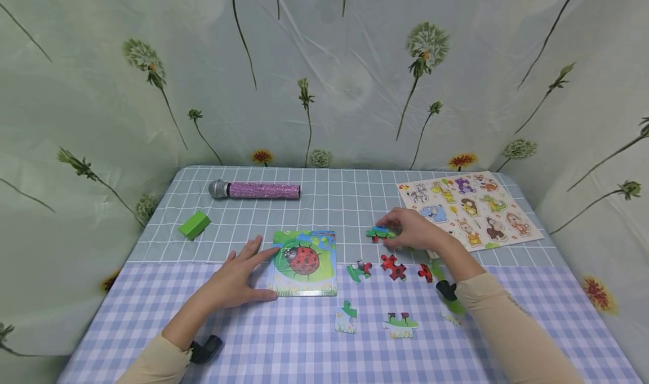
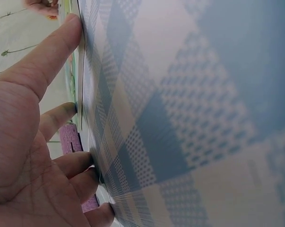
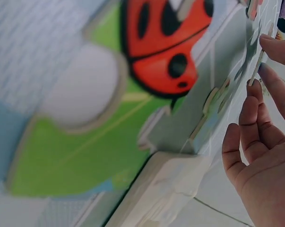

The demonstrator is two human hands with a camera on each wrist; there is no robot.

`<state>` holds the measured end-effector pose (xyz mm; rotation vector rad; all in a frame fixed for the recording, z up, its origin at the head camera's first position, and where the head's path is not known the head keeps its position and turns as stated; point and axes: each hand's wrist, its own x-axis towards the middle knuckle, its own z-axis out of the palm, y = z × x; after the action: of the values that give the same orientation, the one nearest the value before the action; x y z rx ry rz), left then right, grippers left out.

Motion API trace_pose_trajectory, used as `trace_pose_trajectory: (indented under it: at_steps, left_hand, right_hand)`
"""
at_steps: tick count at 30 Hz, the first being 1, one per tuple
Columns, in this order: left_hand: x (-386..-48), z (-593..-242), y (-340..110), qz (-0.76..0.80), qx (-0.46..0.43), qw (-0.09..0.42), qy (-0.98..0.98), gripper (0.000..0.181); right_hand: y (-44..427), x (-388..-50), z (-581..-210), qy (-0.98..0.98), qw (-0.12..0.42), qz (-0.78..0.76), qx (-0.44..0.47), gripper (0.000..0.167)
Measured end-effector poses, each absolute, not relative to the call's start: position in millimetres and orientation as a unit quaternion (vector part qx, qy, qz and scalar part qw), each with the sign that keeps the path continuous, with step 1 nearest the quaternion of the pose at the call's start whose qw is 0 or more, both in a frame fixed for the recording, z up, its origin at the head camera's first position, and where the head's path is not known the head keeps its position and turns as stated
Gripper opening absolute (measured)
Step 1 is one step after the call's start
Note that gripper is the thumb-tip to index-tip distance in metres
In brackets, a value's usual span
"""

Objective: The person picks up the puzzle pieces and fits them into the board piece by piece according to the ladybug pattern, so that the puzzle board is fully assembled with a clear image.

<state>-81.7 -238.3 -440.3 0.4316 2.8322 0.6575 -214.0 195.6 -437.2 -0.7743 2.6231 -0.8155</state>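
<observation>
A square ladybug puzzle board (image 1: 304,282) lies mid-table. My left hand (image 1: 234,280) is spread at its left side, thumb and index fingertip touching the edge; in the left wrist view the thumb of the left hand (image 2: 19,127) meets the board's edge. Right of the board, my right hand (image 1: 417,230) pinches a green and blue puzzle piece (image 1: 377,233) from above. In the right wrist view the right hand (image 3: 270,165) has the thin piece (image 3: 257,66) between thumb and fingers. Below it lie a red piece (image 1: 393,267) and a green-red piece (image 1: 359,271).
More loose pieces lie nearer, among them a flowery piece (image 1: 400,325), a corner piece (image 1: 346,318) and a small red piece (image 1: 425,273). An animal board (image 1: 484,218) is at the back right. A pink microphone (image 1: 263,191) and green block (image 1: 195,225) are at the back left.
</observation>
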Motion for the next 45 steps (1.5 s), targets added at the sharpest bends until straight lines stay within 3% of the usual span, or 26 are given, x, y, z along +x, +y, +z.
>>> trace_pose_trajectory:
  at_steps: [19,45]
  left_hand:
    - [-81.9,-441.1,-237.4,0.221,0.147,0.1,0.959,0.1]
    - [-81.5,-441.8,-238.1,0.224,0.15,0.097,0.958,0.1]
  right_hand:
    - [150.5,-209.9,-430.2,0.892,0.129,-0.304,-0.308,0.043]
    - [73.2,-211.5,-428.7,0.856,0.158,-0.317,-0.376,0.042]
